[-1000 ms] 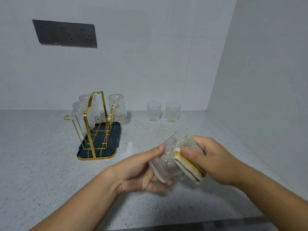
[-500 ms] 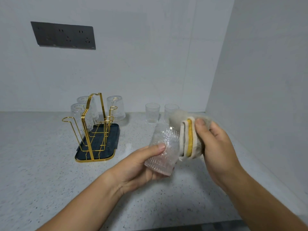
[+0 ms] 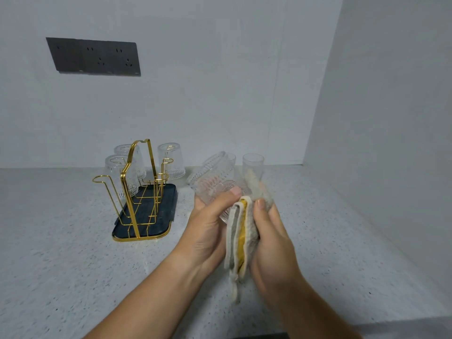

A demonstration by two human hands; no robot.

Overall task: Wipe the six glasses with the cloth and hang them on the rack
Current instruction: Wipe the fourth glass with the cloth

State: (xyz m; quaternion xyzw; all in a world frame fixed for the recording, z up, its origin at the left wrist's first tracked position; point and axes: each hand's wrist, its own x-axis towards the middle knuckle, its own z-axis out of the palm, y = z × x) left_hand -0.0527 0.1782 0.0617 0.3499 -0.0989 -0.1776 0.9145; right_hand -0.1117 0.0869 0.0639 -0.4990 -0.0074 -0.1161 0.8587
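Bare speckled grey countertop (image 3: 61,265) spans lower left and lower right. Centre left, a gold wire rack (image 3: 130,206) on a dark blue tray (image 3: 171,204) blocks the way, with three upturned ribbed clear glasses (image 3: 171,160) on its far side. Mid-frame, the left hand (image 3: 208,231) grips a ribbed clear glass (image 3: 215,182) and the right hand (image 3: 271,241) holds a folded beige-and-yellow cloth (image 3: 241,236). Two upright clear glasses (image 3: 253,165) stand behind them. A white side wall (image 3: 379,143) closes the right.

Gold rack (image 3: 137,189), yellow-striped cloth (image 3: 241,238), speckled counter (image 3: 61,253)
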